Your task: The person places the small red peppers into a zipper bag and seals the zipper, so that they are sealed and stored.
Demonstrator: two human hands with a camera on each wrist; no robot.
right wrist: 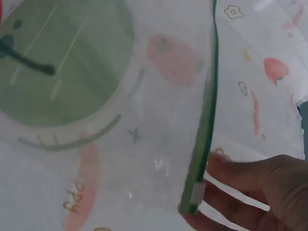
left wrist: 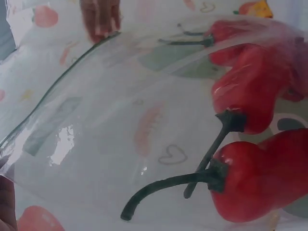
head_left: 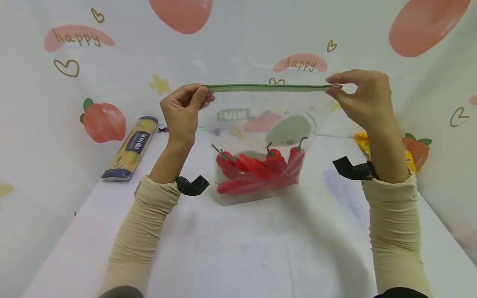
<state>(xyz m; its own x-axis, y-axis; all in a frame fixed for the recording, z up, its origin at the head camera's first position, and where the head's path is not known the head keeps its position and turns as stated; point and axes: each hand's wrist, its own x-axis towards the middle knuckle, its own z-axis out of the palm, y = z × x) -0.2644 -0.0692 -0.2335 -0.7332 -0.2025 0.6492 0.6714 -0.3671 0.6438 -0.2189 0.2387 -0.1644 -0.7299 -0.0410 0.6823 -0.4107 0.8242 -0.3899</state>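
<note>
A clear zipper bag (head_left: 238,101) with a green top strip (head_left: 261,87) hangs upright between my hands, holding several red peppers (head_left: 257,174) with green stems. My left hand (head_left: 184,105) pinches the strip's left end between thumb and fingers. At the other end, my right hand (head_left: 367,97) pinches the strip's corner with thumb and forefinger. A small pale slider (right wrist: 198,193) sits on the strip by the right fingertips. Peppers (left wrist: 255,173) fill the bag's lower part in the left wrist view, their stems pointing toward the top strip. Between the hands the strip is stretched nearly straight.
A spaghetti packet (head_left: 135,147) lies at the back left of the white table (head_left: 238,248). Partly behind the right forearm is a yellow packet (head_left: 361,142). A printed cloth (head_left: 231,41) with fruit and hearts hangs behind the table.
</note>
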